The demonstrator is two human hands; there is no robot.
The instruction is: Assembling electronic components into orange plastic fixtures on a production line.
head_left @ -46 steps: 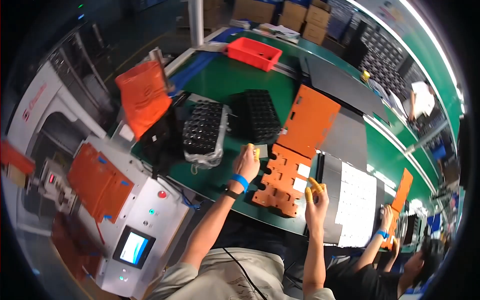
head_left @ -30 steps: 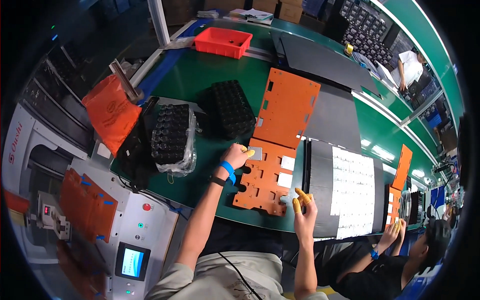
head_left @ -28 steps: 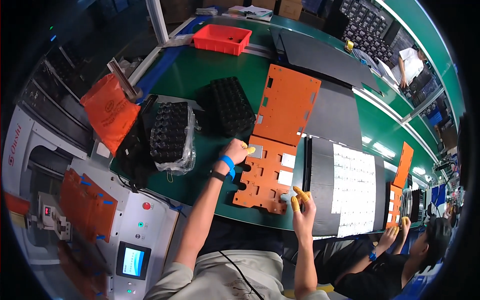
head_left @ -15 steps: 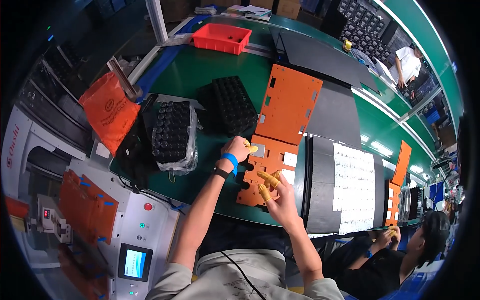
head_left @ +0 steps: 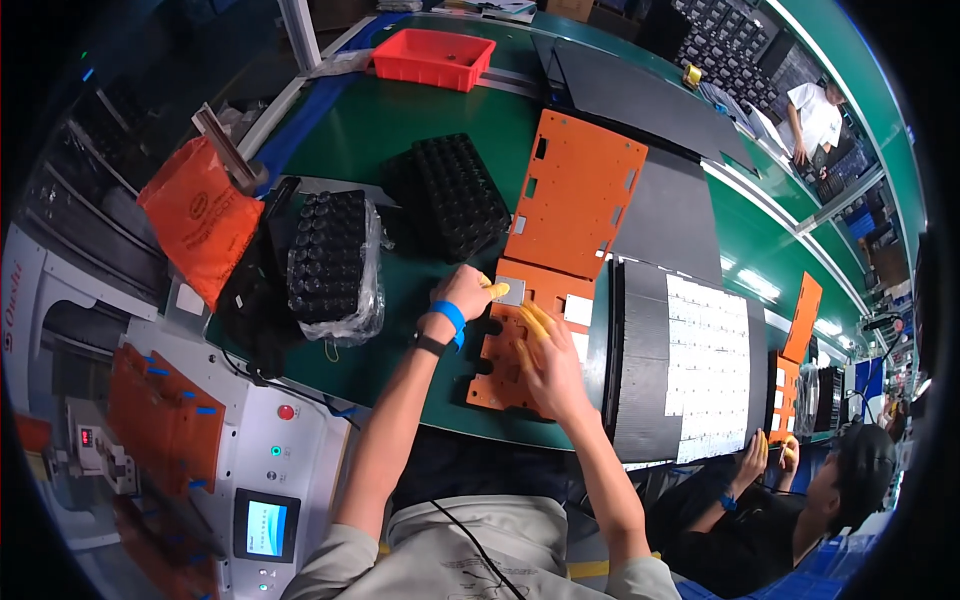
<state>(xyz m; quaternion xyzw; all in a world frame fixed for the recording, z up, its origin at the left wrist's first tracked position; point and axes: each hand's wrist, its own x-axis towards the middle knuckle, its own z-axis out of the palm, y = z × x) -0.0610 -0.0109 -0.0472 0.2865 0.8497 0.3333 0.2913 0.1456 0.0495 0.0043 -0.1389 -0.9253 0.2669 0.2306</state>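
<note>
An orange fixture lies unfolded on the bench, its perforated lid [head_left: 577,195] tilted away from me and its lower plate [head_left: 500,350] nearest me. My left hand [head_left: 463,292], in yellow finger cots, is curled at the left edge of a silver square [head_left: 511,291] on the lower plate. Whether anything is pinched in its fingertips is hidden. Over the same plate, my right hand [head_left: 552,368] stretches its fingers forward, also in yellow cots, just below the silver square. White squares [head_left: 578,309] sit along the plate's right side, partly behind that hand.
Left of the fixture are two black trays of round cups, one wrapped in clear plastic [head_left: 330,260], one bare [head_left: 460,195]. A black board with white sheets [head_left: 707,365] lies right. Behind stands a red bin [head_left: 434,58]. A machine with a screen [head_left: 265,527] borders my left; a co-worker [head_left: 800,500] sits right.
My right hand has moved forward over the lower plate, its fingers straightening from a bent pose. My left hand stays by the silver square. The whole view has shifted slightly.
</note>
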